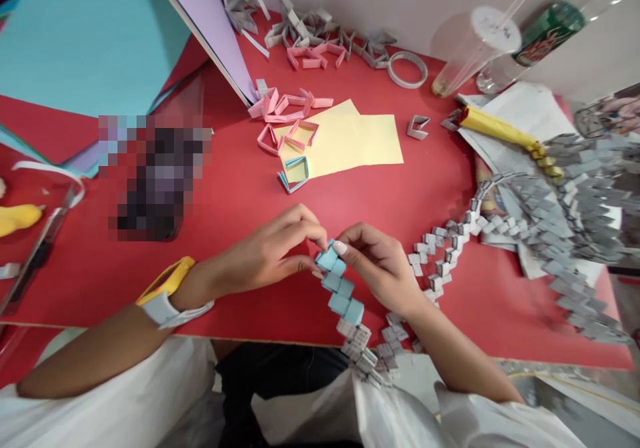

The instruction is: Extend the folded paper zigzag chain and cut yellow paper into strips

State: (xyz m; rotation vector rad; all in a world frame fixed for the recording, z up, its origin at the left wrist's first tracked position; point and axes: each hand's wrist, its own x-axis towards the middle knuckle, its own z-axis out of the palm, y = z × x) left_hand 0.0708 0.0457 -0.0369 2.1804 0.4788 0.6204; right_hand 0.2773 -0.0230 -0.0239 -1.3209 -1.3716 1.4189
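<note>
Grip of the left hand [280, 245] is a narrow pinch of index finger and thumb on the end of a paper chain [341, 285], and the right hand [383, 271] pinches the same end from the other side. That end is on the person's side of the yellow paper [367, 141]. Its first stretch is light blue, a stepped zigzag of small, flat, squarish faces; further down, the chain turns pale grey with fine print and drops past the near edge of the red worktop [240, 195].

Coming in from the left, the left forearm wears a yellow watch [167, 281] on a pale strap; the hand is turned knuckles up, its fingers bent. The right hand arches with its thumb laid over the blue end and its other fingers curled beneath.

An open blue link [294, 175], folded from a thin strip, lies over the near left corner of the yellow paper. Pink links [290, 108], creased into angular loops, cluster along its left side. To its right stands one small grey link [418, 127], and well beyond that spreads a heap of jagged grey chains [585, 235]. Behind it lies a smooth white ring [407, 70].
</note>
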